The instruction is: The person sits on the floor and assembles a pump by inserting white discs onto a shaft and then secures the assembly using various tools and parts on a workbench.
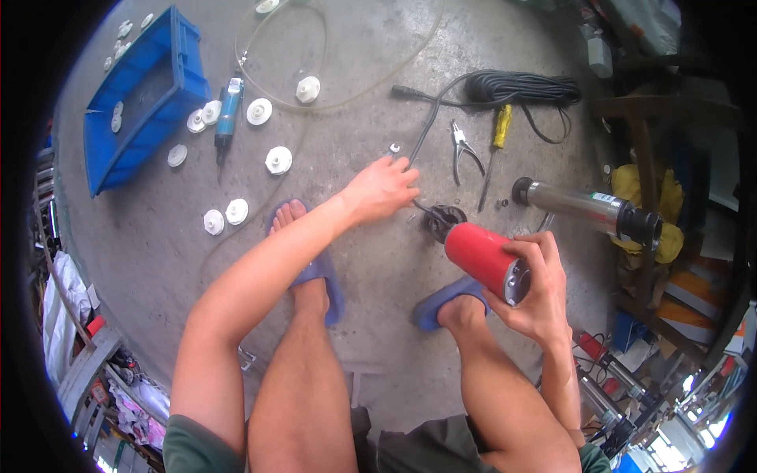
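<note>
My right hand (pixel 535 285) grips a red cylindrical pump part (pixel 479 254), tilted with its dark end (pixel 445 220) pointing down at the concrete floor. My left hand (pixel 382 189) reaches forward over the floor, fingers curled around a thin black cable (pixel 426 132) that runs to the dark end of the red part. A small metal nut (pixel 394 147) lies just beyond the left hand. Pliers (pixel 464 149) and a yellow-handled screwdriver (pixel 498 134) lie a little farther right.
A blue plastic bin (pixel 134 94) sits at the far left among several white discs (pixel 277 159). A blue air tool (pixel 229 114) with clear hose, a coiled black cable (pixel 520 87) and a steel pump tube (pixel 583 206) lie around. My feet wear blue sandals (pixel 323 276).
</note>
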The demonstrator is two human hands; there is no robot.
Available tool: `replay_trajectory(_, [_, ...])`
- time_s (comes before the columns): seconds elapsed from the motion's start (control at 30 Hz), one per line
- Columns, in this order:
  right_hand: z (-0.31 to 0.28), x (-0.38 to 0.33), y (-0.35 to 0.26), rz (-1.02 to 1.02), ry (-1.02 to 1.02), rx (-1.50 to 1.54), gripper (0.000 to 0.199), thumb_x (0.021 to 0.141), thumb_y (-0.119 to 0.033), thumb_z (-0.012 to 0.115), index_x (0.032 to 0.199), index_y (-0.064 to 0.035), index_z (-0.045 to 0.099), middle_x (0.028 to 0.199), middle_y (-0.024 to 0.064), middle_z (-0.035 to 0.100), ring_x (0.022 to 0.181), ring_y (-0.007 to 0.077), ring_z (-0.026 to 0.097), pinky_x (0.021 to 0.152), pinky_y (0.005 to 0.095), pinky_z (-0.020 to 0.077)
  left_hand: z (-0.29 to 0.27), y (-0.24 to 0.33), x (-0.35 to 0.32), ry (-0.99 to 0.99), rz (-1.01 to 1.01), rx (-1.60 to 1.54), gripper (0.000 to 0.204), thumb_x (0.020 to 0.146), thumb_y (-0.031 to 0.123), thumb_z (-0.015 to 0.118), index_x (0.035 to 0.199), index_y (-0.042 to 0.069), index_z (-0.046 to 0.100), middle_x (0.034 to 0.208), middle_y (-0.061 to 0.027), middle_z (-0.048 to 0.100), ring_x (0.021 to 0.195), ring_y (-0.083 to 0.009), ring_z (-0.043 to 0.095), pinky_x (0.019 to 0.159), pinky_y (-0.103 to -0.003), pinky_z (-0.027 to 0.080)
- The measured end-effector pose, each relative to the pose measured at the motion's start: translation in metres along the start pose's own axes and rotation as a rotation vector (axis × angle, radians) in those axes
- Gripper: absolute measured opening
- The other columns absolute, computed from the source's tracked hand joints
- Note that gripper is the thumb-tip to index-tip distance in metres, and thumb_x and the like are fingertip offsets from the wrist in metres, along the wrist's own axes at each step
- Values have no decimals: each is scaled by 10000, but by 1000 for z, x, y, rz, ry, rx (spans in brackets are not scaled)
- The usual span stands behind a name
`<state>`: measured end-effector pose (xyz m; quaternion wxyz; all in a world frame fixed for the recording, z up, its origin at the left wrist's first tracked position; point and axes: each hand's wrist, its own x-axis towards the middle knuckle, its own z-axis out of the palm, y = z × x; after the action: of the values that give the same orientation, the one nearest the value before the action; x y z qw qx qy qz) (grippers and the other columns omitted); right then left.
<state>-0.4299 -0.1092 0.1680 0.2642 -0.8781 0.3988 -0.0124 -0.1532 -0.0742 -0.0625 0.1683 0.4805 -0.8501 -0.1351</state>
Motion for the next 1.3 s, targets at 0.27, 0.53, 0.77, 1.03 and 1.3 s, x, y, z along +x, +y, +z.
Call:
replay_trajectory(0.27, [12,21,-5,-53,-96,-77,605,627,-130,879,1186,-119,650,1191,133,580,1102,365,585,802,472,564,8,-6,-3,-54,-108,63,147,852,276,751,873,132,727,1055,-51,606,1089,-246,567,855,-388,477])
replay_trajectory(0.53, [22,33,-4,-112,-193,-136,565,658,-97,850,1188,-150,662,1228,117,580,1115,347,584,745,451,595,28,1,-8,-54,-178,90,107,816,226,723,847,124,725,1109,-60,609,1131,-253,562,861,-394,480])
replay_trajectory(0.77, [17,42,-1,-197,-222,-227,581,629,-74,842,1174,-174,666,1227,96,587,1117,333,583,721,436,610,5,58,4,16,-190,-10,852,674,285,897,1421,52,558,1629,-160,406,1439,-369,425,1128,-466,405])
replay_trajectory(1.03, [14,40,-1,-169,-261,-107,731,630,-180,896,1307,-148,622,1282,116,569,1176,358,563,844,471,603,40,76,17,85,-354,-715,917,649,241,932,1457,74,532,1402,-151,608,1323,-369,534,1114,-490,420])
replay_trajectory(1.3, [102,181,187,468,131,-197,602,935,-384,742,1288,48,517,1247,300,634,1127,483,667,969,553,545,32,93,33,131,-399,-608,1072,603,261,959,1509,20,438,1452,-230,539,1337,-418,515,1151,-508,400])
